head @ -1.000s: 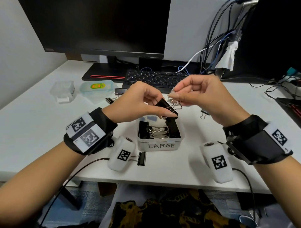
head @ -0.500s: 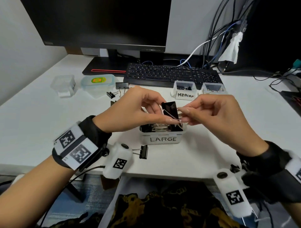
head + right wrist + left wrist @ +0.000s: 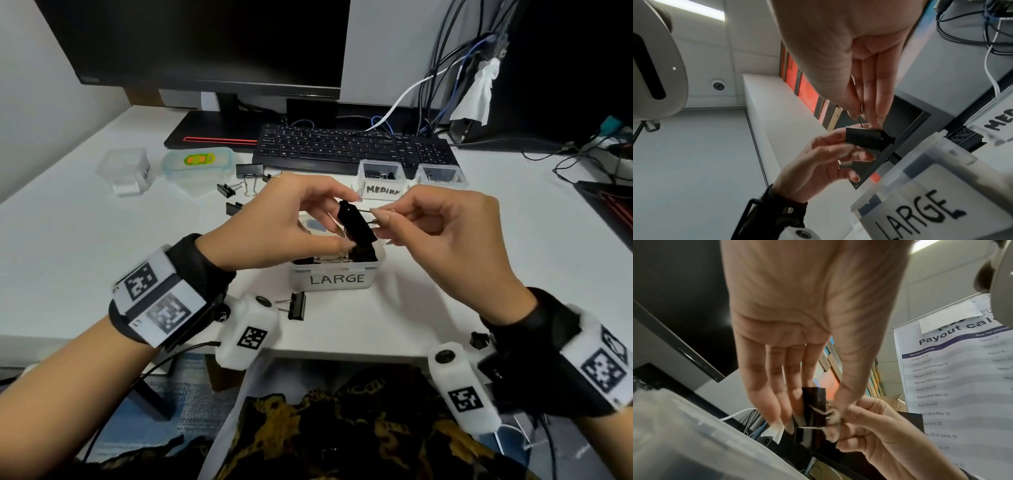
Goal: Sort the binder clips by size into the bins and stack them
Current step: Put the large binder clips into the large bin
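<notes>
A large black binder clip (image 3: pixel 356 224) (image 3: pixel 815 405) (image 3: pixel 865 138) hangs tilted just above the clear bin marked LARGE (image 3: pixel 334 279) (image 3: pixel 920 203). My left hand (image 3: pixel 291 222) pinches the clip's black body between thumb and fingers. My right hand (image 3: pixel 442 226) pinches its wire handles (image 3: pixel 371 216) from the right. Several large clips lie inside the LARGE bin. Behind it stand the MEDIUM bin (image 3: pixel 380 181) and a third clear bin (image 3: pixel 440 174), both holding clips.
Loose black clips lie on the white desk: one in front of the LARGE bin (image 3: pixel 296 305), several at the back left (image 3: pixel 250 171). Two clear lidded boxes (image 3: pixel 125 169) (image 3: pixel 198 164) sit far left. A keyboard (image 3: pixel 352 147), monitor and cables fill the back.
Both hands have come down and toward me with the clip, from above the keyboard edge to just over the LARGE bin. The clip has turned more upright.
</notes>
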`<action>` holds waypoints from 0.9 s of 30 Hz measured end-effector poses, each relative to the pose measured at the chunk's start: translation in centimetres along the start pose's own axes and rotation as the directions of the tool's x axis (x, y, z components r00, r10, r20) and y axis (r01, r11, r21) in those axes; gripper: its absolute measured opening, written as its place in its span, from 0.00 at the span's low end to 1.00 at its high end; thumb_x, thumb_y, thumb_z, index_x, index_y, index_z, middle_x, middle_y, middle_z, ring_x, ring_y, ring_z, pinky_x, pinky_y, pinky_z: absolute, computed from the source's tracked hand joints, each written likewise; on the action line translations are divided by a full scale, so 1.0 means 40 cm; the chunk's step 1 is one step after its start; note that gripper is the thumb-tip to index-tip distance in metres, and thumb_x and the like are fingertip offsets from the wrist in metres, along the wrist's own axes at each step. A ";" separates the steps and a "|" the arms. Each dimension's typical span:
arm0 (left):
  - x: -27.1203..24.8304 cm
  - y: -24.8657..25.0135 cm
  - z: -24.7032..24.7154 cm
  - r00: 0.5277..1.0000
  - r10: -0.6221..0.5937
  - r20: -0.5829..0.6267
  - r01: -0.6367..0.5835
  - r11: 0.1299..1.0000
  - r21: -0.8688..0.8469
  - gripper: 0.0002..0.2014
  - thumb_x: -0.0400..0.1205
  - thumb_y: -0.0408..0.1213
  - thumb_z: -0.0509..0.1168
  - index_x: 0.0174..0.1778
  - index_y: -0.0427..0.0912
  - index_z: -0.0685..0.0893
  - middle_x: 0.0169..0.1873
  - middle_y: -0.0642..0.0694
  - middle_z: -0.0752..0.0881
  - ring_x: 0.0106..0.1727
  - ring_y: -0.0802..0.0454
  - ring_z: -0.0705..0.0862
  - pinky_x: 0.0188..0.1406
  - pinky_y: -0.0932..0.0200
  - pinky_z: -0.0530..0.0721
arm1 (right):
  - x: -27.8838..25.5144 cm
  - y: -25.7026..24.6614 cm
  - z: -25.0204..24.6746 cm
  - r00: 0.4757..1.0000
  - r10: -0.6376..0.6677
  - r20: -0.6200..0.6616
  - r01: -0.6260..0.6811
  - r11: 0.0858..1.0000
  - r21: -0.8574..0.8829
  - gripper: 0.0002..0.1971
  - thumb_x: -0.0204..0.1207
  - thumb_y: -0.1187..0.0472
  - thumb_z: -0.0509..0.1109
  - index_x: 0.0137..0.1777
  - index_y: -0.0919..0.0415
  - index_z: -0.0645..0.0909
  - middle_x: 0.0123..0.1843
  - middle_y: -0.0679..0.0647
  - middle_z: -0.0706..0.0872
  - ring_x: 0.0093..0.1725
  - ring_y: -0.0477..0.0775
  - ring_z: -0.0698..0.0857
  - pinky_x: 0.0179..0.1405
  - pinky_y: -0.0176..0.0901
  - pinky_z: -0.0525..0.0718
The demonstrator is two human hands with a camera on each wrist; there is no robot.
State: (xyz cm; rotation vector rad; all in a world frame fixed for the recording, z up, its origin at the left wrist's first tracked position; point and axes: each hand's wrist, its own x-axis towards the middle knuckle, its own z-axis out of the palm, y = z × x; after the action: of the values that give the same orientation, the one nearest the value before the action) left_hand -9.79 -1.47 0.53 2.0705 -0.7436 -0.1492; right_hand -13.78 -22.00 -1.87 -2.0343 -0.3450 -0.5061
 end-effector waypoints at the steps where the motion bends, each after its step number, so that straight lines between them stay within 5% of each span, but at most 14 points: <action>1: 0.002 -0.007 -0.001 1.000 -0.001 -0.002 0.001 1.000 0.019 0.22 0.72 0.30 0.77 0.63 0.44 0.84 0.47 0.48 0.90 0.47 0.56 0.89 0.35 0.74 0.80 | 0.002 0.000 -0.002 1.000 0.010 0.004 -0.010 1.000 0.025 0.05 0.76 0.62 0.76 0.42 0.63 0.90 0.37 0.50 0.92 0.38 0.43 0.92 0.39 0.41 0.90; 5: 0.006 -0.020 -0.009 0.999 -0.020 -0.029 0.021 1.000 0.004 0.22 0.74 0.23 0.72 0.63 0.43 0.83 0.43 0.49 0.88 0.43 0.53 0.90 0.33 0.67 0.84 | 0.010 0.003 -0.008 0.999 0.034 0.001 -0.034 0.997 0.075 0.06 0.76 0.61 0.76 0.44 0.64 0.90 0.39 0.50 0.92 0.39 0.45 0.92 0.39 0.36 0.88; 7: 0.006 -0.022 -0.008 0.999 -0.031 -0.019 0.031 0.999 0.014 0.21 0.74 0.24 0.71 0.62 0.43 0.84 0.41 0.49 0.89 0.40 0.52 0.90 0.32 0.69 0.82 | 0.009 0.004 -0.006 0.999 0.042 -0.009 -0.041 0.994 0.098 0.06 0.76 0.61 0.76 0.44 0.65 0.90 0.40 0.51 0.93 0.40 0.45 0.92 0.39 0.34 0.86; 10: 0.002 -0.021 -0.001 0.998 -0.036 0.044 0.032 0.996 0.079 0.15 0.76 0.30 0.73 0.57 0.44 0.86 0.39 0.49 0.90 0.39 0.51 0.89 0.38 0.56 0.86 | 0.004 0.003 0.000 0.999 0.040 -0.035 -0.035 0.990 0.135 0.06 0.76 0.63 0.75 0.45 0.66 0.90 0.40 0.53 0.92 0.40 0.45 0.92 0.39 0.33 0.86; 18: 0.002 -0.031 -0.012 0.986 0.127 0.109 -0.150 0.960 0.238 0.12 0.80 0.24 0.65 0.54 0.42 0.87 0.36 0.66 0.86 0.42 0.61 0.87 0.40 0.52 0.87 | 0.016 0.009 -0.015 0.998 0.062 -0.007 -0.059 0.980 0.192 0.06 0.77 0.62 0.74 0.45 0.67 0.88 0.39 0.56 0.92 0.39 0.49 0.92 0.38 0.30 0.83; 27: 0.009 -0.041 -0.051 0.971 0.217 0.098 -0.230 0.961 0.150 0.14 0.81 0.22 0.63 0.53 0.40 0.90 0.47 0.49 0.91 0.50 0.50 0.89 0.45 0.44 0.88 | 0.028 -0.004 -0.046 0.956 0.141 0.256 -0.230 0.904 0.360 0.09 0.72 0.60 0.72 0.46 0.66 0.87 0.41 0.58 0.93 0.41 0.52 0.92 0.40 0.33 0.85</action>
State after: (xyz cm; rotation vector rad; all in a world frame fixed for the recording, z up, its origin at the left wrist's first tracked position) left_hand -8.01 0.47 0.47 2.1233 -1.0645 -0.0470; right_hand -13.25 -23.48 -0.38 -1.7139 -0.3492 -0.0752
